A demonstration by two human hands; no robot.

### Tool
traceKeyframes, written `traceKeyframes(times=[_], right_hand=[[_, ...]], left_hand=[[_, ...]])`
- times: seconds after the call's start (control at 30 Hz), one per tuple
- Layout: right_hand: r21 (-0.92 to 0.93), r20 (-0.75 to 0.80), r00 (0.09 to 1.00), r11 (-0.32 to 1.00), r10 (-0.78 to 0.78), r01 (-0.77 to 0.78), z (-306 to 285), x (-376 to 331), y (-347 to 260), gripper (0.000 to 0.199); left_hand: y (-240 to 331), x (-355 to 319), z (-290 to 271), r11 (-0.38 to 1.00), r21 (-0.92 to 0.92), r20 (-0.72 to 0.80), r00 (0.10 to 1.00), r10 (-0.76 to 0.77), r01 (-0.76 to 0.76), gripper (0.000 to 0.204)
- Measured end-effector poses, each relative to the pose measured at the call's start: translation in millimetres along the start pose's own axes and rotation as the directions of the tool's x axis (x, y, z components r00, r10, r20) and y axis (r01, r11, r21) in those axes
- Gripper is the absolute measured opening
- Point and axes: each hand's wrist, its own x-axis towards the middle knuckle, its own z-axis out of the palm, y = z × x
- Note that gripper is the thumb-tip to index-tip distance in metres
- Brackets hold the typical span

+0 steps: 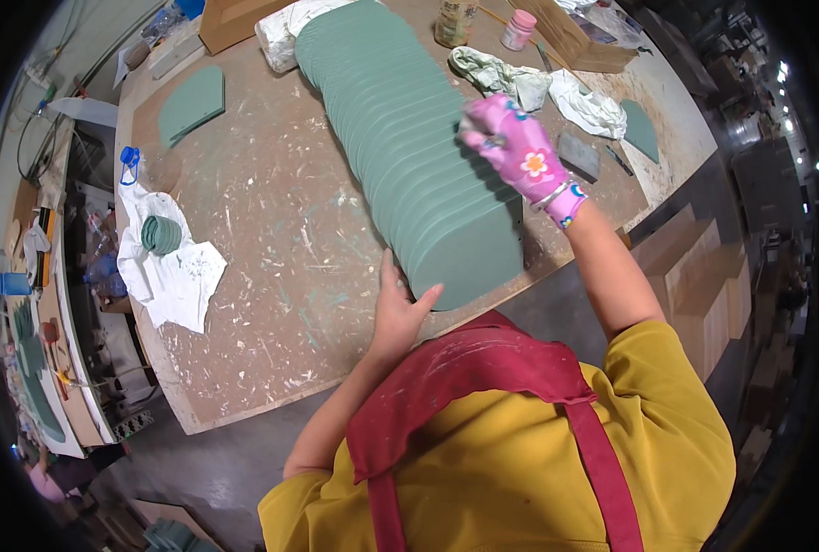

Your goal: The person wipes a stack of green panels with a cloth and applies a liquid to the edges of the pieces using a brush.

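Observation:
A long row of overlapping green rounded panels (400, 147) runs from the far side of the worktable to its near edge. My bare left hand (400, 308) grips the nearest green panel (474, 258), thumb on its top face and fingers along its left edge. In a pink flowered glove, my right hand (510, 143) is held over the right side of the row. Its fingers are curled and blurred, and whatever they hold is too unclear to name. A grey block (578, 157) lies on the table just right of that glove.
One separate green panel (193, 103) lies at the far left, another (640, 131) at the right. A white cloth (166, 267) bears a green-stained cup-like thing (160, 235). Crumpled rags (510, 78), a pink jar (519, 30) and a wooden box (566, 41) stand back right.

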Motion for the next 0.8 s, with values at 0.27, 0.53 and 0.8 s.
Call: traceKeyframes(times=[0.27,0.53,0.8], right_hand=[[0.027,-0.026,1.0,1.0,-0.012,0.012,-0.3,-3.3,9.7,0.035],[0.011,-0.077,0.989,0.992,-0.123,0.125,3.0,-3.4,8.5,0.04],[-0.053,-0.028,0.999,0.998,0.023,-0.025,5.5,-3.2,0.1,0.05]], left_hand=[[-6.2,1.9,-2.3,0.998,-0.008,0.016,0.998,0.066,-0.066,0.091],[-5.6,1.8,-1.6,0.997,0.038,0.0,0.998,0.07,-0.07,0.09],[-8.6,2.9,-2.8,0.994,0.073,-0.011,0.997,0.08,-0.079,0.09]])
